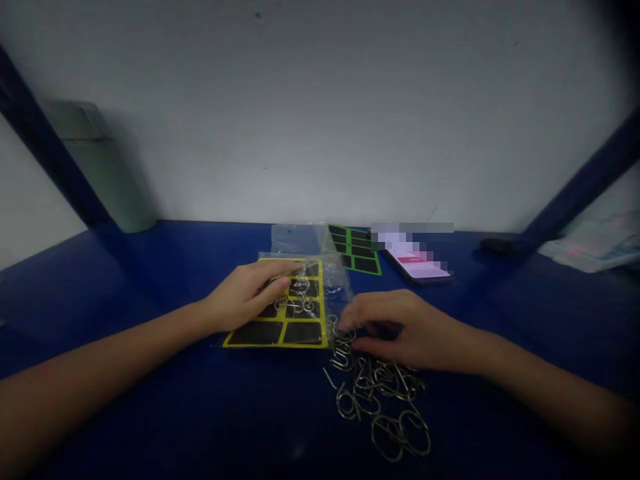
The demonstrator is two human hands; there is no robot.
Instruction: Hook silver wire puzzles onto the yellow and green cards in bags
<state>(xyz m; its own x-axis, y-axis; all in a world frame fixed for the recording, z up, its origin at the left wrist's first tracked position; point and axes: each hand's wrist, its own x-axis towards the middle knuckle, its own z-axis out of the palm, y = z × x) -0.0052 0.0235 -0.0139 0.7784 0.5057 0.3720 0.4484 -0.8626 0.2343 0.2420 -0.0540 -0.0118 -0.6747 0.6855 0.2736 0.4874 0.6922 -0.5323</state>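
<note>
My left hand lies over a black sticker sheet with yellow borders, thumb and forefinger stretched out and apart. A clear plastic bag covers part of the sheet, and several bent metal wire pieces show on it near my fingertips. My right hand is curled at the bag's right edge, its thumb and fingertips closed round wire pieces. Beneath and in front of it spreads a loose pile of curled wire hooks and rings. Exactly which pieces it grips is blurred.
Behind the bag lies a black sticker sheet with green borders. A phone with a lit screen rests to its right. A pale green bottle stands at the back left. A small dark object and a white item are at right.
</note>
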